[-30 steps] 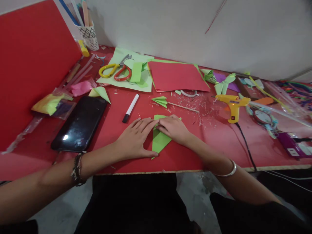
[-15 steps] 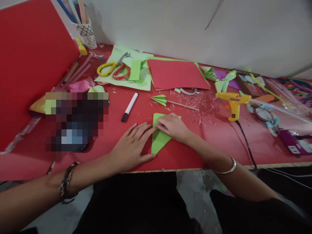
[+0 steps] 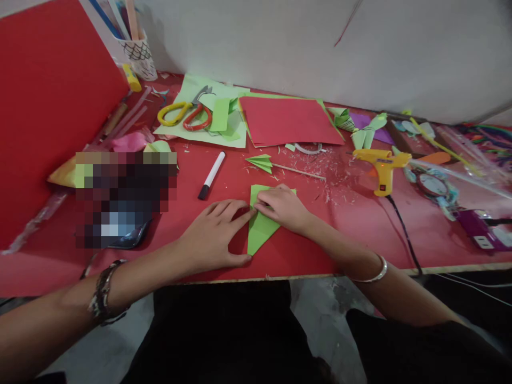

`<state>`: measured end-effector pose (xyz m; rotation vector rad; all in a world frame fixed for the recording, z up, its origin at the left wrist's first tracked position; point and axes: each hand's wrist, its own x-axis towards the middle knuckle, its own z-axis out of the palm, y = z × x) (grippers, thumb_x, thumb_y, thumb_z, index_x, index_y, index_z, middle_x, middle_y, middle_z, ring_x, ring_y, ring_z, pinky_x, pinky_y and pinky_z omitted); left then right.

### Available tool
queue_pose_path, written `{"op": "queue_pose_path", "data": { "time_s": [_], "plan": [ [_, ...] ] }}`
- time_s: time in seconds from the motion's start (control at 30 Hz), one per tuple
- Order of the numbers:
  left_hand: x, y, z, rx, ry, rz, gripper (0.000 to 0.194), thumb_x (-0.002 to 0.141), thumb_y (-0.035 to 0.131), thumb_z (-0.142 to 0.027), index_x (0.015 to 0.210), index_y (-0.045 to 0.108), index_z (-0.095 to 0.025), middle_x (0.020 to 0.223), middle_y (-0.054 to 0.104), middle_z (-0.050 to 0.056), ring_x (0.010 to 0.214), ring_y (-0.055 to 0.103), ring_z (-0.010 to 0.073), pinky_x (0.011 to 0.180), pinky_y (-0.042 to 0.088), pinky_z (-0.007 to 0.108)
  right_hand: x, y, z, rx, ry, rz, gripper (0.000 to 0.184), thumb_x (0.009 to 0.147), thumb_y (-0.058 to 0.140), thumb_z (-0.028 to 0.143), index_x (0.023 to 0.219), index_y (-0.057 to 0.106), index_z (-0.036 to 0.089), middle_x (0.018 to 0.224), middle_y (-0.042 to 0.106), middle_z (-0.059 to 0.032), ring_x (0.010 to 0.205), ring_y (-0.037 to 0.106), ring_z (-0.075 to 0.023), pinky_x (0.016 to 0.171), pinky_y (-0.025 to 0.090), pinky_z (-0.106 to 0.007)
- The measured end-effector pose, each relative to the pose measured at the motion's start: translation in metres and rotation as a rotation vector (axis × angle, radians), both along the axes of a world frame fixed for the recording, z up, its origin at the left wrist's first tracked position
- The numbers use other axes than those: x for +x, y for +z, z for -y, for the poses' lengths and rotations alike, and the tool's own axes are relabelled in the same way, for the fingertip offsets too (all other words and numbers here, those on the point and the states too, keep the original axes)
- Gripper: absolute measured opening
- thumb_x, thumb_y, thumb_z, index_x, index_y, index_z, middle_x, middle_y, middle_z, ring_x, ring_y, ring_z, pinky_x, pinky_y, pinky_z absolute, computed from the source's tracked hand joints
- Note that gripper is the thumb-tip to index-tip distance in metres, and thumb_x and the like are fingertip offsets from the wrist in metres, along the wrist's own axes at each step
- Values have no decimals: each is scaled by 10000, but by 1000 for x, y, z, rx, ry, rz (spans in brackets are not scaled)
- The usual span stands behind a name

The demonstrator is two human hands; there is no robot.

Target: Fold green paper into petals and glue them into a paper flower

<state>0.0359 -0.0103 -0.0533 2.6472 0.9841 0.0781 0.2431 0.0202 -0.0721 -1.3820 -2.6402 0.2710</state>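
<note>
A folded piece of green paper [image 3: 262, 229] lies on the red tabletop close to the front edge, its narrow point toward me. My right hand [image 3: 286, 208] rests on its upper part with curled fingers, pinching or pressing the paper; the exact fingertip contact is partly hidden. From the other side, my left hand [image 3: 216, 234] lies with fingers spread, its index fingertip at the paper's left edge and its thumb by the lower corner. Just beyond the paper is a pleated green paper piece [image 3: 260, 163] on a thin stick [image 3: 300, 172].
A white marker [image 3: 212, 175] lies left of the stick. Scissors [image 3: 186, 114] and red sheets [image 3: 292, 121] are farther back. At right stands a yellow glue gun [image 3: 381, 168] with its cord over the table edge. A phone [image 3: 132, 234], partly blurred out, lies at left.
Both hands stay at the green paper almost unmoved. The left thumb has shifted slightly down and left along the lower corner.
</note>
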Motion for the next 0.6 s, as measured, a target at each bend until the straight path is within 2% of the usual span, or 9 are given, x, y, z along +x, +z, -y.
{"op": "queue_pose_path", "data": {
  "time_s": [0.23, 0.37, 0.5, 0.6],
  "plan": [
    [0, 3, -1, -11, -17, -57, 789, 718, 493, -602, 1369, 300, -200, 1385, 312, 124, 1253, 301, 299, 1028, 257, 443, 0, 2, 0, 13, -5, -14, 242, 883, 407, 316, 712, 498, 171, 688, 572, -3, 646, 479, -128, 661, 256, -263],
    [0, 4, -2, -54, -2, -45, 866, 693, 450, -697, 1385, 261, -212, 1399, 291, 130, 1264, 282, 321, 1027, 243, 473, -1, 4, 1, 34, -3, 27, 262, 894, 388, 317, 719, 513, 167, 688, 575, -11, 645, 480, -133, 654, 255, -267],
    [0, 8, -4, -123, 22, -30, 771, 760, 324, -707, 1377, 279, -246, 1385, 317, 114, 1250, 302, 321, 1000, 268, 499, -2, 3, 2, 47, -5, 44, 255, 895, 392, 313, 730, 518, 164, 690, 580, -11, 642, 483, -134, 649, 255, -268],
    [1, 8, -5, -83, 3, -4, 671, 811, 307, -649, 1342, 347, -241, 1345, 365, 104, 1224, 336, 297, 989, 291, 474, -2, 2, 2, 52, -12, 35, 259, 894, 392, 317, 724, 515, 165, 685, 576, -9, 642, 479, -132, 650, 256, -267]
  ]
}}
